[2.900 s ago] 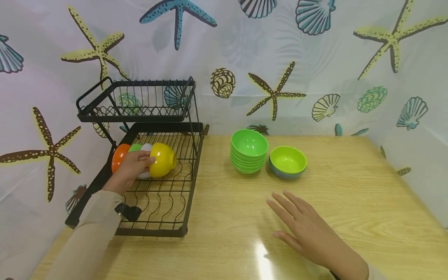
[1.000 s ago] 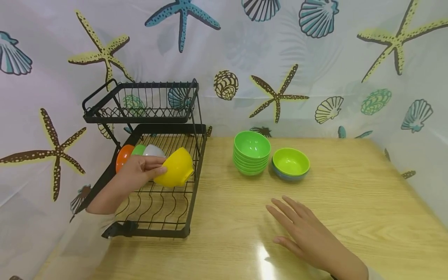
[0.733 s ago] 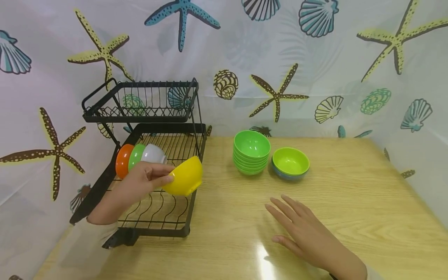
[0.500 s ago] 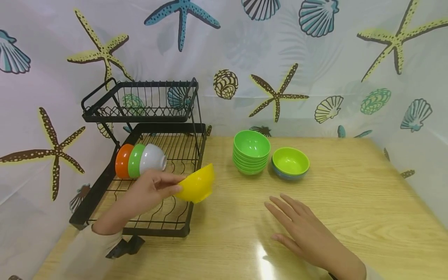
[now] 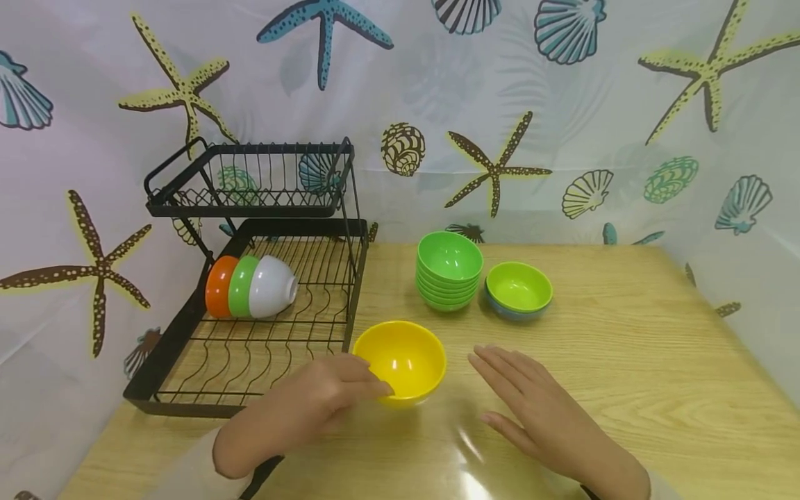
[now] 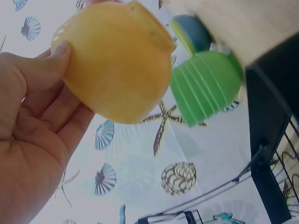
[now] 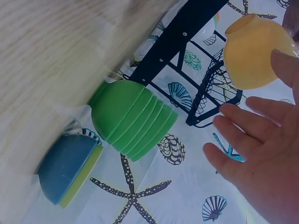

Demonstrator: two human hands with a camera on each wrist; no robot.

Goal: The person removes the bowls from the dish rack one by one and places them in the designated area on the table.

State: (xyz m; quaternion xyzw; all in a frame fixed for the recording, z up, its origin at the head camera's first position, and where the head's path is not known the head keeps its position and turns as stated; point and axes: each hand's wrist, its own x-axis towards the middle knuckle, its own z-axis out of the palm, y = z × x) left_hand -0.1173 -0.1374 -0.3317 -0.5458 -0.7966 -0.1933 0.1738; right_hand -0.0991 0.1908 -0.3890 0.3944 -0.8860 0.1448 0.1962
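Observation:
My left hand (image 5: 312, 399) pinches the near-left rim of a yellow bowl (image 5: 406, 357), thumb on one side and fingers on the other. The bowl's mouth faces up, and it is held above the table just right of the dish rack. In the left wrist view the yellow bowl (image 6: 117, 60) shows its outer side and foot. My right hand (image 5: 540, 413) hovers to the right of the bowl, fingers straight and holding nothing. An orange bowl (image 5: 220, 288), a green bowl (image 5: 240, 288) and a white bowl (image 5: 270, 288) stand on edge in the rack.
The black two-tier dish rack (image 5: 346, 333) stands at the left. Behind the yellow bowl is a stack of green bowls (image 5: 446, 271). Beside it a lime bowl (image 5: 519, 286) sits in a blue bowl (image 5: 515, 316). A patterned curtain (image 5: 431, 90) hangs behind the wooden table (image 5: 625, 347).
My left hand has lifted the yellow bowl out of the rack, carried it right and towards me, and turned it mouth up. The right hand has barely moved.

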